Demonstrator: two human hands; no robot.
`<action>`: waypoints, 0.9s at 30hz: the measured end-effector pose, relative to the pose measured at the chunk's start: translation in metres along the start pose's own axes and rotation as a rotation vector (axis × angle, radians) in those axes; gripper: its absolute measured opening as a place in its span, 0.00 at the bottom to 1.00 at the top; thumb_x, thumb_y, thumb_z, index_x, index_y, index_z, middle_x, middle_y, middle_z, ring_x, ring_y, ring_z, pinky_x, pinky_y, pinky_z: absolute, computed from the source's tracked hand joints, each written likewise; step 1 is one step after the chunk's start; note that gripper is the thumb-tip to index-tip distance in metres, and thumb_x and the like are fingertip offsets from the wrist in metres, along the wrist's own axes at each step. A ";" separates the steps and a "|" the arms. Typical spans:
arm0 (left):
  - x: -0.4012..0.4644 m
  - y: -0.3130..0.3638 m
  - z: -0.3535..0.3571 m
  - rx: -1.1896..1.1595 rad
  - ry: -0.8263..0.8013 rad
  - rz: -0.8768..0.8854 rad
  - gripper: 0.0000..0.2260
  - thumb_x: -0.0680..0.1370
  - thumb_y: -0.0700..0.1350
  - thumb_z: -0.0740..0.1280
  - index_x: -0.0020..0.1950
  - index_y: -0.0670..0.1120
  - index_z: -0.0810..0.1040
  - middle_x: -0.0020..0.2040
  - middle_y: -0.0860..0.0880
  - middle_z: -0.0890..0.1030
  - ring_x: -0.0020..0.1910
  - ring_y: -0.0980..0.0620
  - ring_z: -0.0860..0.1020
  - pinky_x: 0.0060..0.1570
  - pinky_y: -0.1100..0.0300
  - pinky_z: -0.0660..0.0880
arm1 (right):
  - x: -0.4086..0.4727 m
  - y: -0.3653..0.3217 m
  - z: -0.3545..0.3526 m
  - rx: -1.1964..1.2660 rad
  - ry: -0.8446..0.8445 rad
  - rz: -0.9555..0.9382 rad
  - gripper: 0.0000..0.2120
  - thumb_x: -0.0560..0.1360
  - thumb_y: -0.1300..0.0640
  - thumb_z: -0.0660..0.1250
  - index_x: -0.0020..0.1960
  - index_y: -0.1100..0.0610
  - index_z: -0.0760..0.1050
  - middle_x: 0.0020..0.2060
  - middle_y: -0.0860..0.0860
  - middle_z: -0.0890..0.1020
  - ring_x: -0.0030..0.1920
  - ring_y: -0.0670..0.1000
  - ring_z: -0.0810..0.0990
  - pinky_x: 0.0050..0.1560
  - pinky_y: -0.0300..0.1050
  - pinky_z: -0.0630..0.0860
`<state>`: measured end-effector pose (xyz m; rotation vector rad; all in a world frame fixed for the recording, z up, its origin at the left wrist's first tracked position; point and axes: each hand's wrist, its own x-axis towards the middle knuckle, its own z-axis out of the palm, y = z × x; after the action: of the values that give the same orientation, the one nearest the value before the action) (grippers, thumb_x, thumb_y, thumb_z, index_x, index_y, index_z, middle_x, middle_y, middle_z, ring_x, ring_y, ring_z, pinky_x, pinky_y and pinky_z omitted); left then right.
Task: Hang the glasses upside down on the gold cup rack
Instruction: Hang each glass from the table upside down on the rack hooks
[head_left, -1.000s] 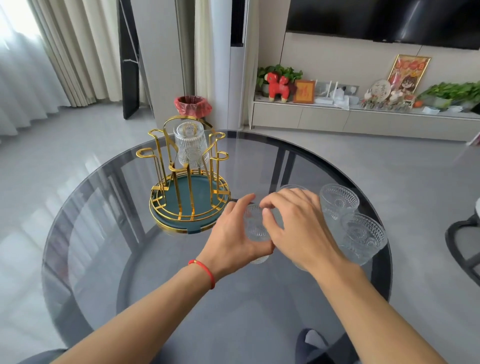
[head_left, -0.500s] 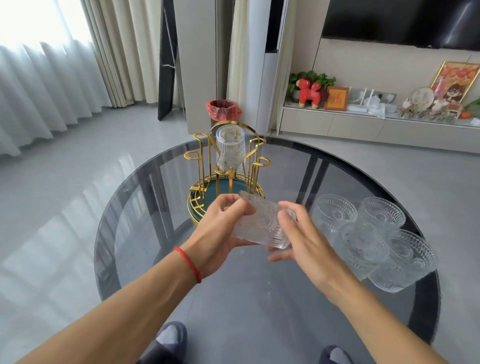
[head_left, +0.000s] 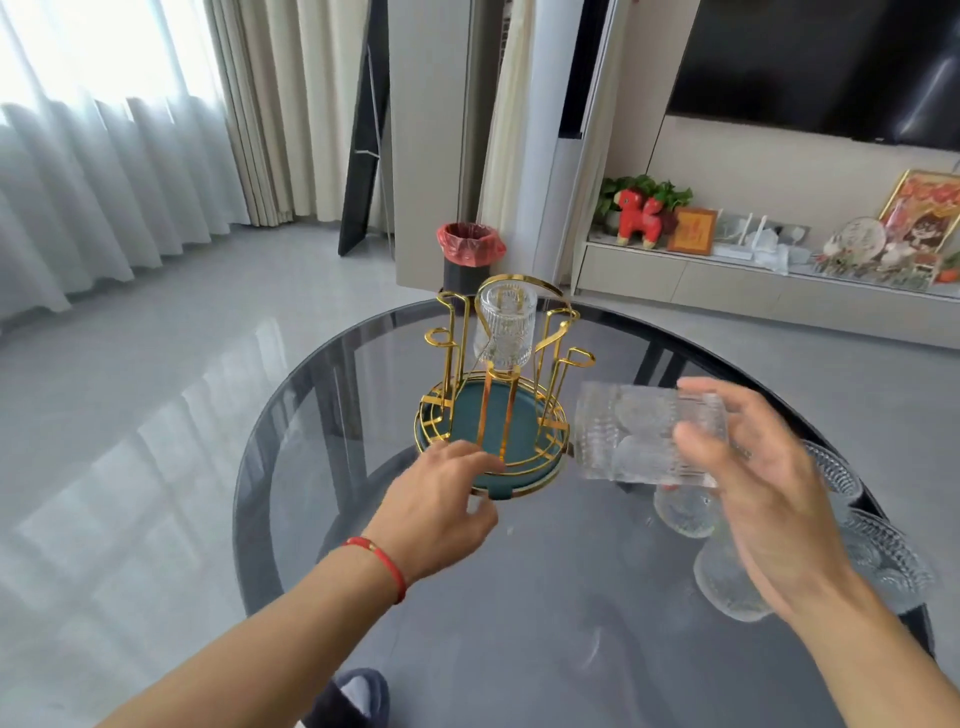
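One glass is already hung upside down on the gold cup rack, w/ the other pegs bare. A 2nd glass is gripped sideways by the right hand, fingers closed round it, just right of the rack; the left hand is held w/ fingers loosely open, empty, at the rack's base. Approx. four more glasses are left on the surface, so most of the job is judged undone.

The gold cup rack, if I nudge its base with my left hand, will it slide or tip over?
The gold cup rack probably slides, since its wide round base sits on the smooth glass table. Tipping seems unlikely, though the glass hanging high adds some top weight. The thin wire arms look light.
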<state>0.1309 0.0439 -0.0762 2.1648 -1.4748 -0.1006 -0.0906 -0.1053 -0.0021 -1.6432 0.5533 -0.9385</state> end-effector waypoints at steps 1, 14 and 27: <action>-0.001 -0.001 0.003 0.042 -0.028 0.011 0.20 0.78 0.48 0.67 0.72 0.51 0.77 0.68 0.51 0.78 0.68 0.50 0.72 0.66 0.49 0.74 | 0.005 -0.006 0.003 0.007 0.018 -0.030 0.20 0.72 0.48 0.74 0.64 0.46 0.80 0.51 0.47 0.87 0.51 0.50 0.86 0.45 0.43 0.82; 0.001 0.010 0.008 0.280 -0.062 -0.007 0.18 0.79 0.48 0.63 0.69 0.50 0.76 0.64 0.50 0.78 0.63 0.44 0.73 0.56 0.47 0.75 | 0.166 -0.104 0.144 -0.359 -0.076 -0.126 0.29 0.71 0.41 0.76 0.70 0.48 0.77 0.69 0.48 0.76 0.63 0.53 0.80 0.51 0.53 0.86; 0.001 0.010 0.012 0.282 -0.043 -0.013 0.16 0.79 0.49 0.64 0.66 0.47 0.77 0.62 0.46 0.78 0.59 0.41 0.73 0.52 0.46 0.77 | 0.205 -0.061 0.197 -1.015 -0.245 -0.192 0.33 0.68 0.34 0.76 0.69 0.47 0.78 0.68 0.54 0.80 0.67 0.60 0.77 0.52 0.49 0.69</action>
<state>0.1191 0.0358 -0.0817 2.4077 -1.5789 0.0610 0.1801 -0.1296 0.1017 -2.7132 0.7720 -0.5758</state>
